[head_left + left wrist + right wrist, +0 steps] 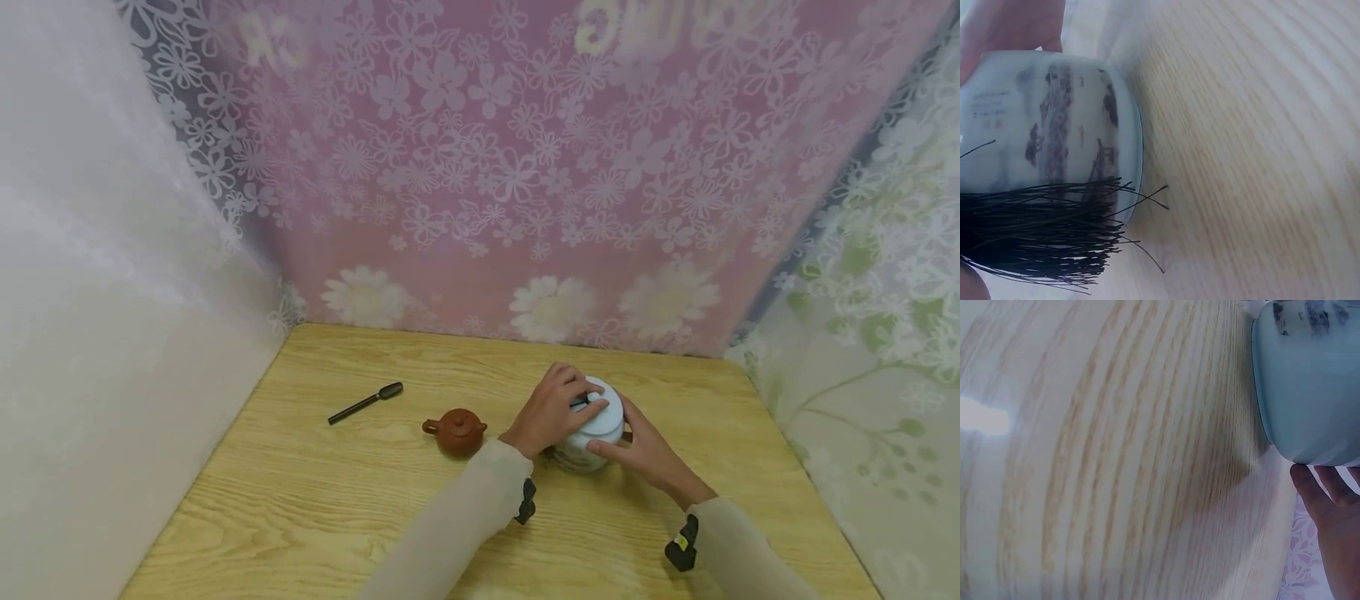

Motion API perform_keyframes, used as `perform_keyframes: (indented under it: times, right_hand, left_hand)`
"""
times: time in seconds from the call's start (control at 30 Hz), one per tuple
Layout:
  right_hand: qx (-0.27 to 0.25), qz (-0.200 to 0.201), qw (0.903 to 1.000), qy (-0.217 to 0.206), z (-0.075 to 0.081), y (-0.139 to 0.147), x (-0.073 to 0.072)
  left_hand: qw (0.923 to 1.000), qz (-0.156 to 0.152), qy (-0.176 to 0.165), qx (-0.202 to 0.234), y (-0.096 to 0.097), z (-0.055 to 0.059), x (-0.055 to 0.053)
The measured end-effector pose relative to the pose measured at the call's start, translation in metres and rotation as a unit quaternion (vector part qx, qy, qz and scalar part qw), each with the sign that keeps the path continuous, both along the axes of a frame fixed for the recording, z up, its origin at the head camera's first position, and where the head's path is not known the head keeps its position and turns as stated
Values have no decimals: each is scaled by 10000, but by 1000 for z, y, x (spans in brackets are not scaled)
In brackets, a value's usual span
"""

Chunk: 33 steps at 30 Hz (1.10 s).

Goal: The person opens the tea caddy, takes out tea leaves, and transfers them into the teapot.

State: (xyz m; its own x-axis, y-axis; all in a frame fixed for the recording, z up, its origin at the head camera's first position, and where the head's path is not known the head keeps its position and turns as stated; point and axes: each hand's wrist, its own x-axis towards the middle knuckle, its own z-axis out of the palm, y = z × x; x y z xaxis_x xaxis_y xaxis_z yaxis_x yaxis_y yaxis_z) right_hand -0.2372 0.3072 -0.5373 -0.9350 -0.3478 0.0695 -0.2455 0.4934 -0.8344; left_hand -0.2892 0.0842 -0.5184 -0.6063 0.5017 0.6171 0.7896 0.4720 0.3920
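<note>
A white lidded jar [581, 460] with a dark landscape pattern stands upright on the table. My left hand [553, 410] is over its lid [613, 410], with fingers at the knob. That same hand also holds a brush, whose black bristles [1041, 231] point down beside the jar wall; most of its handle is hidden. From the right, my right hand [651, 454] grips the jar's side, thumb in front and fingers round the far side. In the right wrist view, fingertips [1310, 481] touch the jar's wall.
Left of the jar sits a small reddish-brown teapot [461, 433], its spout towards my left hand. Farther left lies a slim dark stick-like tool [365, 405] with a wider end. Flower-patterned cloth [480, 167] closes off the back of the wooden table [300, 500].
</note>
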Motion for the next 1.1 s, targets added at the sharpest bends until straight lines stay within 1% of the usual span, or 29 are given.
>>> perform_keyframes:
  times: [0.13, 0.2, 0.43, 0.57, 0.67, 0.8, 0.9, 0.97, 1.1]
  right_hand:
    - [-17, -11, 10000, 18, -2, 1, -1]
    - [24, -27, 10000, 21, -3, 2, -2]
    - [124, -179, 9998, -6, -4, 1, 1]
    - [101, -192, 9998, 16, -4, 1, 1]
    - [157, -218, 9996, 20, -5, 3, 0]
    - [182, -247, 9995, 7, -6, 3, -2]
    - [182, -273, 9995, -3, -6, 3, -2]
    - [183, -275, 9995, -2, -5, 3, -2]
    - [158, -269, 9995, -17, -3, 2, -1]
  left_hand:
    - [9997, -121, -183, 110, 0, 2, 0]
    - [9994, -119, -296, 132, 0, 2, 0]
    - [9972, -61, -693, 275, 3, -8, -3]
    - [9959, -64, -814, 381, 3, -12, -7]
    - [9948, -112, -945, 358, 2, -10, -8]
    - [9910, -168, -1312, 215, -2, -2, -7]
    - [9878, -191, -1528, 214, -4, 3, -4]
    - [9864, -232, -1601, 302, -4, 3, -3]
    - [9861, -293, -1577, 433, -3, -1, -5]
